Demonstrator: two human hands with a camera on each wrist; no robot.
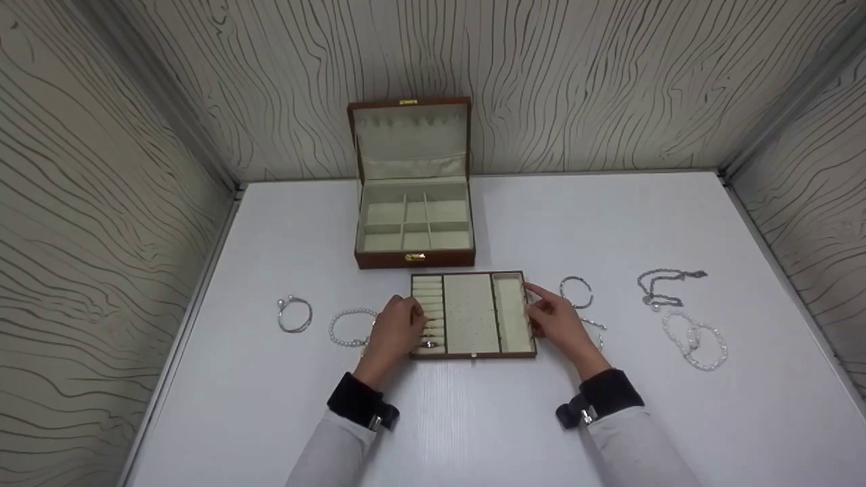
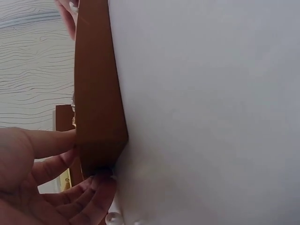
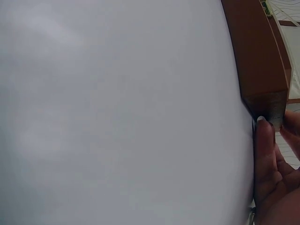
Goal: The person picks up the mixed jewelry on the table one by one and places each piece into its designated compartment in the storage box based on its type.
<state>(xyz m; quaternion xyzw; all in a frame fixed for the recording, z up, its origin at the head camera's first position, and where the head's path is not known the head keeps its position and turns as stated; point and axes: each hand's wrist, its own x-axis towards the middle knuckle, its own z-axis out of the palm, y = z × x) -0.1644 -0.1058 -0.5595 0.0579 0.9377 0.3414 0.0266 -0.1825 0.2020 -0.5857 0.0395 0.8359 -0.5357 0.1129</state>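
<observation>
A shallow brown jewelry tray (image 1: 470,311) lies on the table, with ring rolls at its left, a dotted middle panel and a long compartment at its right. At least one ring (image 1: 428,344) sits in the lower ring rolls. My left hand (image 1: 399,328) grips the tray's left end; in the left wrist view, the thumb is at the top edge and the fingers (image 2: 96,199) curl against the end near the bottom. The right hand (image 1: 560,323) grips the opposite end, one fingertip low against the tray wall (image 3: 258,51) in the right wrist view.
Behind the tray stands an open brown jewelry box (image 1: 416,260) with divided compartments. A bangle (image 1: 311,314) and a pearl bracelet (image 1: 333,331) lie to the left. At right are a silver bangle (image 1: 575,277), a silver chain (image 1: 663,272) and a beaded strand (image 1: 724,345).
</observation>
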